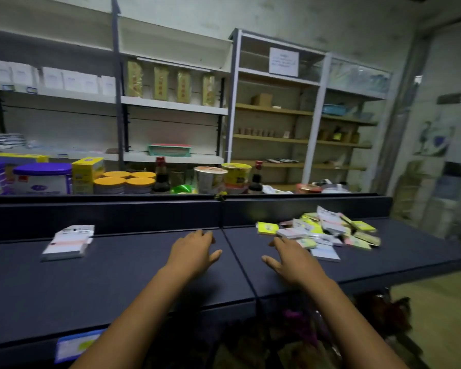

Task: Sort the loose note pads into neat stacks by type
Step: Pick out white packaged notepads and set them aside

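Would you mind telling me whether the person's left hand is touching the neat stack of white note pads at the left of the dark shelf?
Apart. The head view shows bare dark shelf between the left hand and the stack of white note pads.

On the desk (pixel 123 278), a stack of pads (pixel 69 242) sits toward the left end by the back wall. A loose heap of pads (pixel 328 231) lies at the right end, near the back. Both hands hover between them: the left hand (pixel 194 251) mid-desk, the right hand (pixel 290 258) just beside the heap. Behind the back wall stand tubs (pixel 41 179), jars (pixel 124 181), bottles (pixel 161 175) and cups (pixel 210 178).
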